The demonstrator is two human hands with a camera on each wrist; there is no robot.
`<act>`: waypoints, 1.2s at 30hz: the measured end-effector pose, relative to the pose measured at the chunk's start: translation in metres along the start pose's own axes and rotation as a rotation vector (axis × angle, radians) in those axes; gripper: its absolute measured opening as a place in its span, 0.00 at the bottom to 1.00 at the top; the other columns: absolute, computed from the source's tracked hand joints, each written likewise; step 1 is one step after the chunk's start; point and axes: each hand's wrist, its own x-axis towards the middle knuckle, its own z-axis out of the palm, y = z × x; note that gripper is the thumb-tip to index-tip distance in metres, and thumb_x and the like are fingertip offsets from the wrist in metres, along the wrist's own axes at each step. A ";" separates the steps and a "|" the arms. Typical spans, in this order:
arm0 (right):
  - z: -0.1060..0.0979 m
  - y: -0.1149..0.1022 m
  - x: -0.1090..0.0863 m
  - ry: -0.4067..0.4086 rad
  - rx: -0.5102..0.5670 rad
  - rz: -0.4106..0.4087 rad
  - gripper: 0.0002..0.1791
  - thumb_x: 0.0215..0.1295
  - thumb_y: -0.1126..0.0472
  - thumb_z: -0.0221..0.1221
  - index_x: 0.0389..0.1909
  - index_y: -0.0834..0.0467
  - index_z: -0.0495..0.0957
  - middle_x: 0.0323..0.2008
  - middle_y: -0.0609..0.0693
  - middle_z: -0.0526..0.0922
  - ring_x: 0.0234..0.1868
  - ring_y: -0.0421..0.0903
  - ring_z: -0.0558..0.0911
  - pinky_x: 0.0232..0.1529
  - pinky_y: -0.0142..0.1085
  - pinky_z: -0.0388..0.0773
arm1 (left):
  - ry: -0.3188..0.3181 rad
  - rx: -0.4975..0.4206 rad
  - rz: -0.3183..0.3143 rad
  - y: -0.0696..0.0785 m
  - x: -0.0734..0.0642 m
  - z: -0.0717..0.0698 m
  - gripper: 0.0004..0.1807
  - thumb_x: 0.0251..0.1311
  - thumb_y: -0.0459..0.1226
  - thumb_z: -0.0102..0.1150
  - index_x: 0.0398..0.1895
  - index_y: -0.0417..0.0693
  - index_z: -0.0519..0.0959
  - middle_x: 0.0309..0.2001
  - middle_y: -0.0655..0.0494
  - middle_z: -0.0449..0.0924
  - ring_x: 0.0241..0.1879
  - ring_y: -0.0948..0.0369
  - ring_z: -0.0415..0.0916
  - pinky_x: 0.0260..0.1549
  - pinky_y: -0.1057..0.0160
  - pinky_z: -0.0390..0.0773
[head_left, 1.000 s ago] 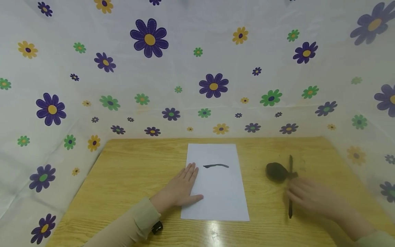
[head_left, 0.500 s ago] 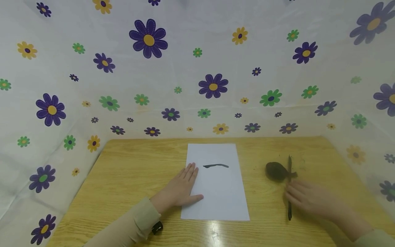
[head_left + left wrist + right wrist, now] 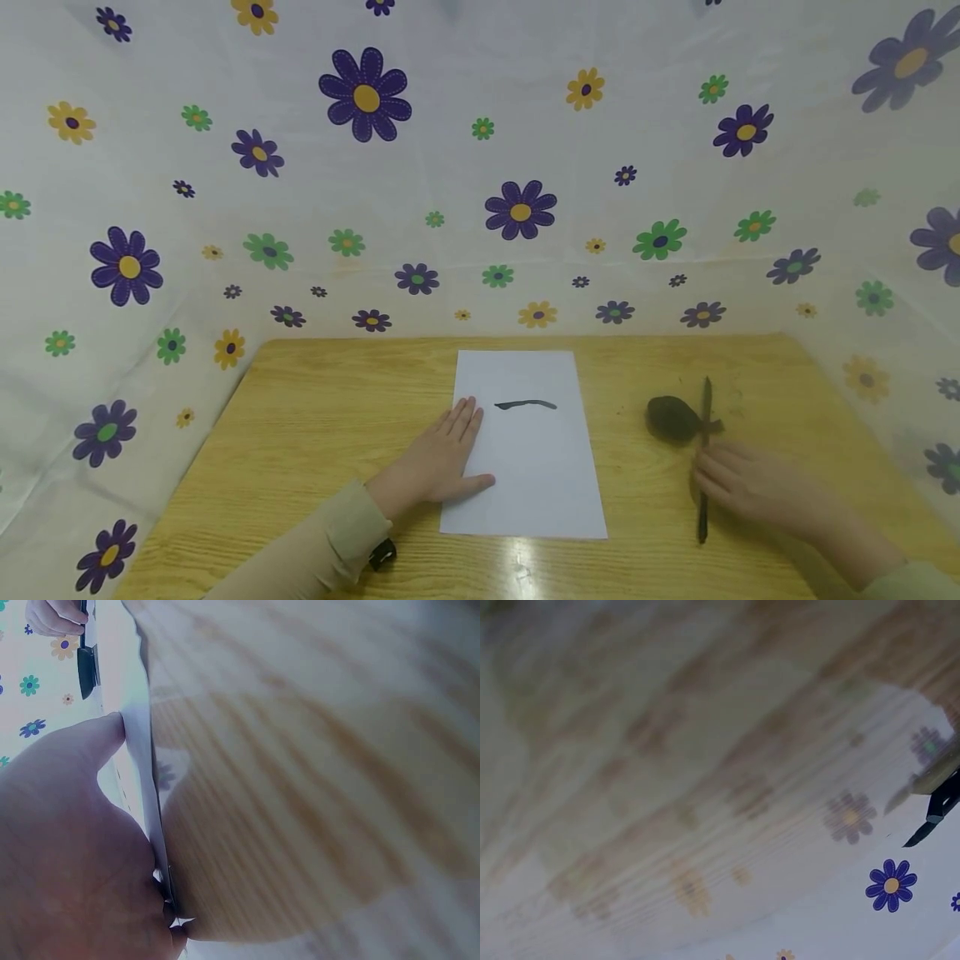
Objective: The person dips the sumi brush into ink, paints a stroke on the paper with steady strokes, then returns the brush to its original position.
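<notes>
My left hand (image 3: 438, 462) lies flat on the left edge of a white sheet of paper (image 3: 540, 492), fingers straight and thumb spread. A single dark, slightly curved stroke (image 3: 527, 405) crosses the sheet's upper part. To the right, my right hand (image 3: 765, 492) pinches a slim black paintbrush (image 3: 707, 400), with its pointed tip toward the back. The brush overlaps the stub of a round black dish (image 3: 672, 418) just beyond the fingers. In the right wrist view the dark brush tip (image 3: 922, 834) shows at the right edge; the right hand itself is out of that view.
A wooden table (image 3: 322, 417) lies beneath everything, with small dark smudges near the dish. A flower-patterned white sheet (image 3: 450, 167) encloses it at the back and sides. A small black object (image 3: 383, 554) shows beside the left cuff.
The right hand has shifted slightly left, and the brush's rear end has slid a little toward the near edge. My left hand and the paper stay in place.
</notes>
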 end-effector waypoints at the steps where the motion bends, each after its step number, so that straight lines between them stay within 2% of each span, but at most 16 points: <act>1: 0.000 0.000 0.000 -0.001 0.005 0.001 0.36 0.78 0.80 0.23 0.41 0.59 0.83 0.41 0.55 0.88 0.42 0.51 0.87 0.46 0.44 0.87 | -0.002 0.002 0.000 0.000 0.000 0.000 0.56 0.73 0.71 0.43 0.86 0.38 0.47 0.87 0.40 0.40 0.88 0.46 0.40 0.85 0.50 0.52; 19: 0.008 -0.001 -0.006 -0.025 0.037 0.013 0.34 0.78 0.79 0.22 0.43 0.59 0.81 0.41 0.54 0.86 0.42 0.51 0.86 0.46 0.44 0.87 | 0.003 -0.027 -0.003 0.001 -0.001 -0.001 0.56 0.73 0.70 0.45 0.86 0.38 0.47 0.88 0.40 0.40 0.88 0.46 0.40 0.85 0.49 0.52; 27: 0.009 -0.002 -0.010 -0.022 0.020 0.021 0.34 0.78 0.80 0.22 0.45 0.59 0.80 0.43 0.54 0.87 0.44 0.50 0.86 0.50 0.43 0.86 | -0.001 -0.030 -0.011 0.002 0.000 -0.001 0.56 0.73 0.70 0.45 0.86 0.38 0.46 0.88 0.40 0.40 0.88 0.47 0.39 0.86 0.49 0.51; 29: 0.009 -0.002 -0.011 -0.016 0.029 0.025 0.34 0.77 0.80 0.22 0.45 0.59 0.80 0.43 0.54 0.87 0.44 0.50 0.86 0.67 0.46 0.80 | -0.005 -0.034 -0.013 0.002 0.000 -0.002 0.56 0.73 0.69 0.45 0.86 0.38 0.46 0.88 0.41 0.39 0.88 0.47 0.39 0.86 0.49 0.51; 31: 0.009 -0.002 -0.011 -0.008 0.038 0.023 0.34 0.77 0.80 0.22 0.45 0.60 0.80 0.42 0.54 0.87 0.44 0.51 0.86 0.82 0.48 0.65 | -0.007 -0.035 -0.014 0.002 -0.001 -0.002 0.56 0.73 0.69 0.45 0.87 0.38 0.46 0.88 0.41 0.39 0.88 0.47 0.39 0.86 0.49 0.51; 32: 0.009 -0.002 -0.012 -0.006 0.042 0.021 0.34 0.78 0.80 0.22 0.45 0.60 0.80 0.42 0.55 0.87 0.44 0.51 0.87 0.87 0.48 0.54 | -0.008 -0.037 -0.014 0.002 -0.001 -0.002 0.55 0.74 0.69 0.44 0.87 0.39 0.46 0.88 0.41 0.39 0.88 0.47 0.38 0.86 0.49 0.51; 34: 0.009 -0.002 -0.012 -0.002 0.044 0.019 0.34 0.78 0.80 0.22 0.45 0.60 0.80 0.42 0.55 0.87 0.44 0.51 0.87 0.88 0.45 0.36 | -0.009 -0.041 -0.011 0.002 -0.001 -0.002 0.55 0.74 0.69 0.43 0.87 0.39 0.46 0.88 0.42 0.39 0.88 0.47 0.38 0.86 0.50 0.50; 35: 0.009 -0.002 -0.012 -0.002 0.045 0.018 0.34 0.78 0.79 0.22 0.45 0.60 0.80 0.42 0.55 0.87 0.44 0.51 0.87 0.88 0.44 0.36 | -0.010 -0.041 -0.009 0.002 -0.001 -0.001 0.54 0.75 0.69 0.43 0.87 0.39 0.46 0.88 0.42 0.38 0.88 0.48 0.38 0.86 0.50 0.50; 36: 0.009 -0.002 -0.012 0.000 0.041 0.019 0.34 0.78 0.79 0.22 0.45 0.60 0.80 0.42 0.55 0.87 0.44 0.51 0.87 0.88 0.45 0.46 | -0.010 -0.042 -0.008 0.002 -0.001 -0.001 0.54 0.75 0.68 0.42 0.87 0.39 0.46 0.88 0.42 0.38 0.88 0.48 0.38 0.86 0.50 0.50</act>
